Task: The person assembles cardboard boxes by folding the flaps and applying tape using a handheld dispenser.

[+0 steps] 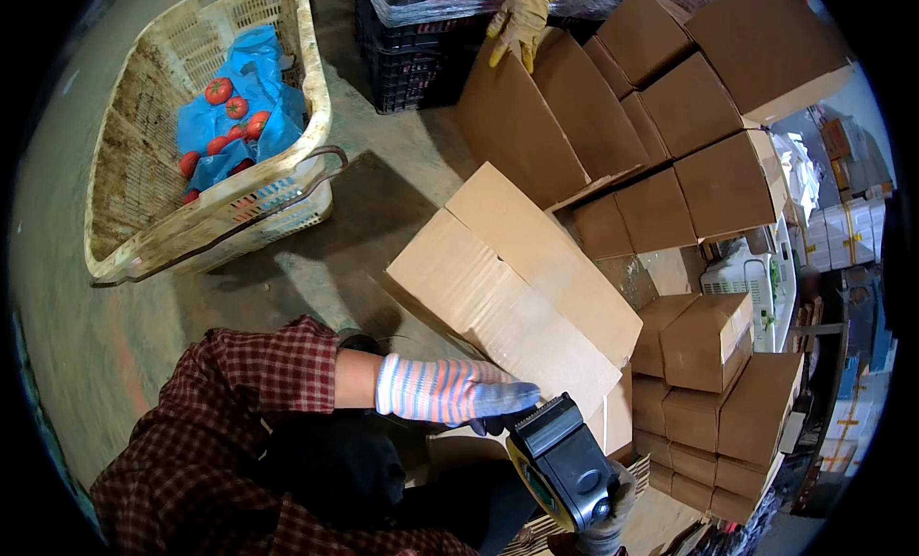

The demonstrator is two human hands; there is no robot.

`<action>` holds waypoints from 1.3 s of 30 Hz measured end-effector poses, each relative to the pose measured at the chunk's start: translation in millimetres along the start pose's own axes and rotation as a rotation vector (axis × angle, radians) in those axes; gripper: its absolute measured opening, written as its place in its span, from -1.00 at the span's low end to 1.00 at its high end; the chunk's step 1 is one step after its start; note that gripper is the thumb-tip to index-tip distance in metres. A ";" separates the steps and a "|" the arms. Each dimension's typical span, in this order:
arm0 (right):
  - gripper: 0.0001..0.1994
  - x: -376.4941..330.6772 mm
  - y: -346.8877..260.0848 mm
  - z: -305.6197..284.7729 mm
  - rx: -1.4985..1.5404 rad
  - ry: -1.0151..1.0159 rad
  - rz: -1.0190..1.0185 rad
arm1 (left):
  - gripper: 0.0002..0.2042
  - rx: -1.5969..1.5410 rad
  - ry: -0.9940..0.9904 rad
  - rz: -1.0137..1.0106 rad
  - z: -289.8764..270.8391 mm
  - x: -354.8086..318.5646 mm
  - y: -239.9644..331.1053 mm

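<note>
A closed cardboard box [522,278] sits tilted in front of me, with a seam between its top flaps. My left hand [459,391], in a striped knit glove, lies stretched out flat along the box's near edge. Its fingertips reach the toothed end of a black tape dispenser [560,460]. My right hand [613,513], in a greyish glove and partly hidden behind the dispenser, is closed around it. Whether the tape touches the box I cannot make out.
On the left stands a dirty white plastic crate [316,87] with tomatoes [218,91] on blue plastic bags. A co-worker's yellow-gloved hand [522,25] touches open boxes [522,116] at the back. Stacked cardboard boxes [708,336] line the right. Black crates [392,73] stand behind.
</note>
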State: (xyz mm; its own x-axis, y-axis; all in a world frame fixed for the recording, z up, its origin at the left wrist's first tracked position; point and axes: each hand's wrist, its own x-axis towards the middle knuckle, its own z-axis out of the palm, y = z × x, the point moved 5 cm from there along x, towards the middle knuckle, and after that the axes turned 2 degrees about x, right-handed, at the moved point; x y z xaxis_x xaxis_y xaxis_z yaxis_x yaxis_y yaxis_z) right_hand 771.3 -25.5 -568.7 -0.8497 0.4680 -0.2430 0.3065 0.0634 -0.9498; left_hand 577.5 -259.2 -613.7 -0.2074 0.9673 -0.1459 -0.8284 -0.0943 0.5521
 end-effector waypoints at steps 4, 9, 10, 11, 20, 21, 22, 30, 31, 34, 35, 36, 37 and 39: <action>-0.39 14.5 -1.2 0.8 0.193 0.050 0.054 | -0.75 0.313 0.304 -0.087 15.0 1.5 26.9; -0.30 41.5 -68.5 42.8 0.025 -0.262 0.091 | -0.83 0.743 0.433 0.167 2.7 3.8 59.4; -0.29 51.5 -81.0 49.3 -0.081 -0.325 0.012 | -0.84 0.869 0.445 0.334 -2.8 1.8 68.7; -0.26 64.2 -95.1 54.5 -0.186 -0.386 -0.069 | -0.86 0.994 0.452 0.501 -5.4 -2.2 79.2; -0.39 131.8 -118.4 -31.2 -0.305 -0.190 -0.113 | -0.87 0.736 1.239 0.494 -121.9 -86.4 170.0; -0.44 139.8 -122.4 -38.5 -0.372 -0.369 -0.062 | -0.87 0.737 1.242 0.454 -118.7 -89.0 166.5; -0.44 139.3 -129.2 -33.6 -0.394 -0.369 -0.053 | -0.86 0.709 1.260 0.453 -111.8 -93.5 164.3; -0.46 135.6 -134.3 24.6 -0.414 -0.342 0.022 | -0.87 0.806 1.260 0.506 -109.9 -120.3 148.8; -0.46 136.8 -134.1 27.9 -0.412 -0.341 0.025 | -0.87 0.836 1.270 0.485 -112.9 -120.9 145.9; -0.49 138.5 -134.6 34.9 -0.403 -0.337 0.035 | -0.86 0.836 1.313 0.420 -133.4 -122.7 128.3; -0.49 139.2 -136.2 34.2 -0.398 -0.340 0.038 | -0.85 0.798 1.339 0.397 -142.0 -121.1 117.6; -0.50 140.2 -137.1 36.8 -0.388 -0.345 0.035 | -0.85 0.765 1.364 0.377 -150.1 -116.5 106.5; -0.51 141.1 -136.4 36.2 -0.390 -0.343 0.033 | -0.84 0.729 1.385 0.359 -161.6 -111.0 94.2; -0.52 144.7 -133.9 36.9 -0.396 -0.355 0.024 | -0.88 1.109 1.368 0.466 -185.2 -93.6 70.2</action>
State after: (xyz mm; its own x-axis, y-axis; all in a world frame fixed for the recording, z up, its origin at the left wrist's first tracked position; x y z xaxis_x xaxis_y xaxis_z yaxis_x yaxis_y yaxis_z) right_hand 591.5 1.3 -484.0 -0.9124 0.1502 -0.3807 0.4076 0.4168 -0.8125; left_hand 442.4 -400.0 -713.2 -0.9998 0.0046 -0.0171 -0.0130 0.4650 0.8852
